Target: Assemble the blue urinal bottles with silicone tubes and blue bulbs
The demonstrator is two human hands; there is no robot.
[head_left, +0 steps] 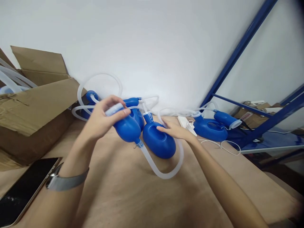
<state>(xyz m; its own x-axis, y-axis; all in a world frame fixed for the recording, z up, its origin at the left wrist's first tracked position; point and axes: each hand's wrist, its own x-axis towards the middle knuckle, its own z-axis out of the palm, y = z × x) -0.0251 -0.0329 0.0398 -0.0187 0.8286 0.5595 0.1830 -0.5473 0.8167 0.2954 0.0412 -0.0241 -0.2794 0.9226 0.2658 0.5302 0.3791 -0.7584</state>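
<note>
My left hand (108, 115) is wrapped round a blue urinal funnel (128, 128) with a whitish rim, raised above the table. From its narrow end a clear plastic tube (163, 175) loops down, then up behind my right forearm. A blue ring-shaped urinal bottle (159, 144) with a translucent neck rests on the table, its neck pointing away from me. My right hand (174, 129) grips its right side, the thumb on top near the hollow middle and the other fingers mostly hidden. The funnel and the bottle are close side by side.
More blue urinals with tubes stand along the wall, one bottle (210, 129) at right. A white power strip (187, 124) lies before it. At left are an open cardboard box (45, 104) with tubes inside and a phone (26, 190). A blue metal rack (237, 50) rises at right.
</note>
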